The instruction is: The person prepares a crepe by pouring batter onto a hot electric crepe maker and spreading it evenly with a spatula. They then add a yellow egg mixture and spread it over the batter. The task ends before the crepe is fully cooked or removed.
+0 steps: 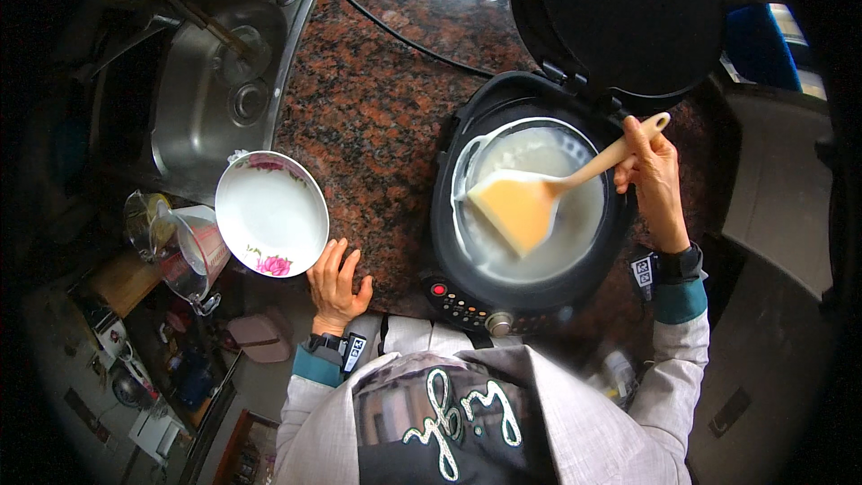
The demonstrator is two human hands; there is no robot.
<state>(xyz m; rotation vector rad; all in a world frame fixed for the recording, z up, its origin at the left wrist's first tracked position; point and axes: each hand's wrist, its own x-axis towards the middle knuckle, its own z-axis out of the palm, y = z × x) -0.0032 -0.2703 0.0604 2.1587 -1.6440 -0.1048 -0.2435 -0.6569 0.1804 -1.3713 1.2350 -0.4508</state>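
Note:
My right hand (651,178) grips the handle of a plastic spatula (515,205), whose wide yellow-orange blade is over the round black pan of an electric griddle (441,215). Pale, thin batter (572,252) covers much of the pan, with a white ring around its edge. The griddle's black lid (616,13) is raised at the back. On the left, my left hand (339,286) rests with spread fingers on the counter's front edge, its fingertips by the rim of a white bowl with pink flowers (273,215). Nothing shows inside the bowl.
A steel sink (209,128) lies at the left, with a faucet (145,37) above it. Left of the bowl is a clear measuring jug (202,242) with red markings. A black cable (397,40) crosses the granite counter (377,108) behind the griddle.

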